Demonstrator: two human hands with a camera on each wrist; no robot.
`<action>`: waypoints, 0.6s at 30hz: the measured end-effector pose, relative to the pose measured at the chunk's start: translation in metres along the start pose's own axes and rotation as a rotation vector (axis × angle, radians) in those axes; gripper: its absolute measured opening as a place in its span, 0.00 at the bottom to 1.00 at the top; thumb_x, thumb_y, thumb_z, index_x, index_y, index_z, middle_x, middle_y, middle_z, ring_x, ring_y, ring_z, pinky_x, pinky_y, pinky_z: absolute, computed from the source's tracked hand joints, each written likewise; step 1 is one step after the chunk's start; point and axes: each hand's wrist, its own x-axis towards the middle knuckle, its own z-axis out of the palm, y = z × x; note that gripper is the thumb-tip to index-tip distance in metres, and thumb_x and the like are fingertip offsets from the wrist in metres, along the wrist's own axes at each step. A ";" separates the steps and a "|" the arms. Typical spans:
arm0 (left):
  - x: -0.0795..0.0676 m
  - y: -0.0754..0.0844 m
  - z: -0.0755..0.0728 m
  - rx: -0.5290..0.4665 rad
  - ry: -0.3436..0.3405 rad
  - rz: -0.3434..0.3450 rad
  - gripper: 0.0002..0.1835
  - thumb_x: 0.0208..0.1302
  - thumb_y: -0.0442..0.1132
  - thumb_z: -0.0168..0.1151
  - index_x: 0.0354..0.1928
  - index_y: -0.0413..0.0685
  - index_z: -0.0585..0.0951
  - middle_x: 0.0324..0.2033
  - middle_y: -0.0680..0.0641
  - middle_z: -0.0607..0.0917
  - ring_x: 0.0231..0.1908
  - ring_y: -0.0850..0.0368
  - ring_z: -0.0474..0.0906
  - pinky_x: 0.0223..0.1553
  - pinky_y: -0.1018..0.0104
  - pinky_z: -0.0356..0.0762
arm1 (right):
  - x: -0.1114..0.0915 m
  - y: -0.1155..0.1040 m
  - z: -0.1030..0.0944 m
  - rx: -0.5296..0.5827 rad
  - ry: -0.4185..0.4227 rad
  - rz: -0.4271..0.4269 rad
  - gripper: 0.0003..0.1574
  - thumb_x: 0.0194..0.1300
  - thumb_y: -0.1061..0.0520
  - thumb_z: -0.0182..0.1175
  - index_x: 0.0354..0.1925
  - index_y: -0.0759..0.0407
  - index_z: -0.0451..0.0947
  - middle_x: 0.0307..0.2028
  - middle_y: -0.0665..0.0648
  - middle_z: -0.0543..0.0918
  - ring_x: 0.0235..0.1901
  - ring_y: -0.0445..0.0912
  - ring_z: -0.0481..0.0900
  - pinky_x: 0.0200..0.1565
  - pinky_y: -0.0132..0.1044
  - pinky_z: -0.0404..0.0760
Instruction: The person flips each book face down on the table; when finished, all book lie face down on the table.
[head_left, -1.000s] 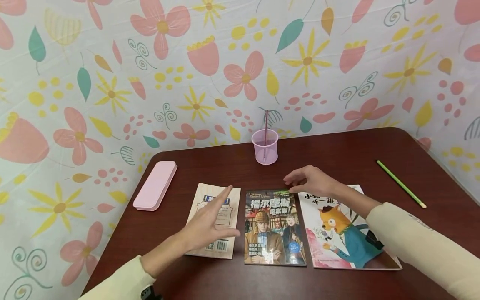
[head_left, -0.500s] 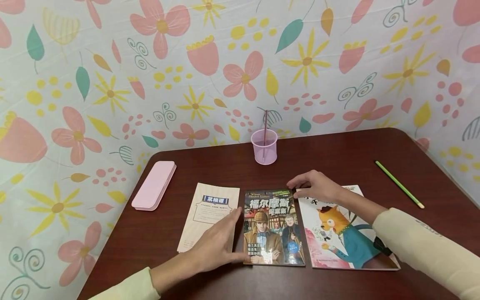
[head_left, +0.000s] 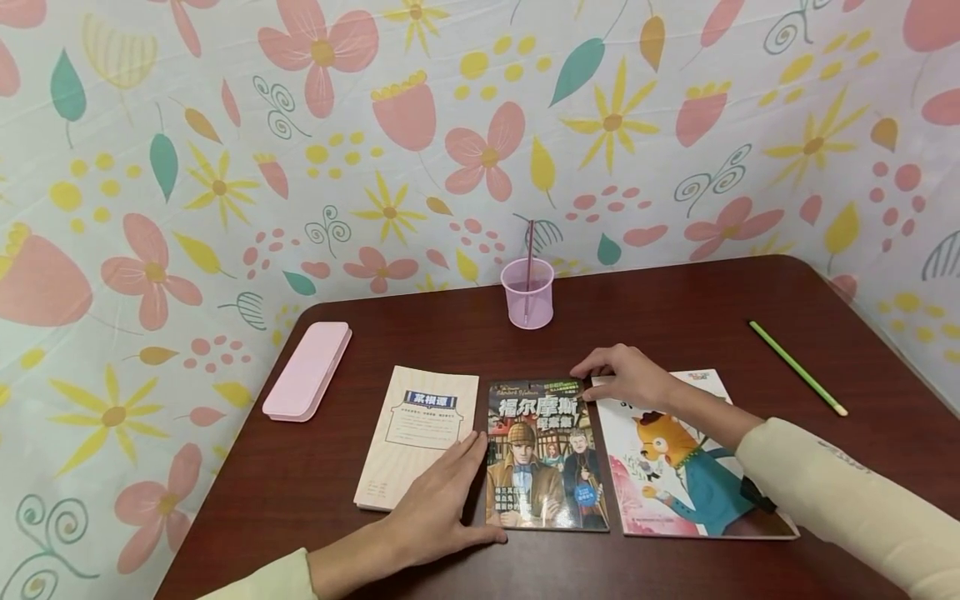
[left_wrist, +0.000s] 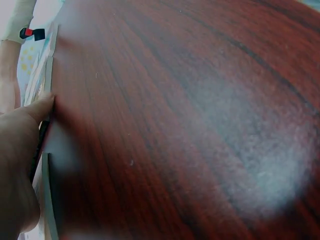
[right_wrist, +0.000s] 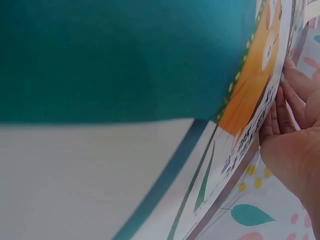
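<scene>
A detective book [head_left: 543, 467] with a picture cover lies flat in the middle of a row of three books. My left hand [head_left: 435, 508] is at its lower left corner, fingers fairly straight along the left edge and thumb by the bottom edge. The left wrist view shows that thumb [left_wrist: 42, 106] against the book's edge. At the upper right corner, my right hand [head_left: 626, 375] holds the book with bent fingers and thumb. The beige book [head_left: 420, 425] lies left, its lower right corner hidden by my left hand. A cat picture book [head_left: 697, 500] lies right, partly under my right forearm.
A pink pencil case [head_left: 309, 371] lies at the table's left edge. A pink cup [head_left: 528, 304] holding a thin stick stands at the back, and a green pencil [head_left: 798, 367] lies on the right. Flower-patterned cloth [head_left: 480, 125] hangs behind the dark table [head_left: 660, 312].
My left hand has moved right and down from over the beige book to the detective book's lower left corner. My right hand has lowered slightly onto its upper right corner.
</scene>
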 end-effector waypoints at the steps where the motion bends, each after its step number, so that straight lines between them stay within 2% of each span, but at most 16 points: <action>1: 0.000 0.000 0.001 0.004 0.004 0.004 0.66 0.60 0.78 0.64 0.83 0.35 0.55 0.81 0.37 0.60 0.81 0.44 0.53 0.77 0.50 0.59 | 0.001 0.000 0.000 -0.001 -0.005 -0.007 0.21 0.66 0.62 0.75 0.56 0.63 0.88 0.49 0.57 0.88 0.49 0.55 0.82 0.54 0.54 0.85; 6: -0.001 -0.001 0.002 -0.005 0.010 0.027 0.61 0.67 0.74 0.61 0.83 0.35 0.54 0.81 0.37 0.59 0.81 0.45 0.53 0.79 0.52 0.54 | 0.003 -0.003 -0.001 -0.006 -0.019 -0.008 0.20 0.65 0.64 0.75 0.55 0.65 0.88 0.48 0.57 0.87 0.46 0.52 0.81 0.54 0.55 0.85; 11: 0.000 -0.001 0.002 -0.086 0.005 0.015 0.60 0.66 0.71 0.67 0.84 0.40 0.54 0.82 0.38 0.58 0.82 0.46 0.52 0.80 0.52 0.52 | 0.004 -0.004 -0.001 -0.018 -0.020 -0.001 0.19 0.65 0.64 0.75 0.54 0.64 0.89 0.47 0.57 0.87 0.46 0.52 0.82 0.54 0.54 0.85; 18: -0.001 0.000 0.001 -0.249 0.021 -0.020 0.63 0.61 0.66 0.75 0.86 0.47 0.51 0.83 0.41 0.56 0.81 0.45 0.53 0.76 0.44 0.60 | 0.004 -0.006 0.000 -0.034 -0.026 0.006 0.18 0.65 0.64 0.75 0.54 0.63 0.89 0.48 0.57 0.87 0.47 0.53 0.81 0.51 0.51 0.85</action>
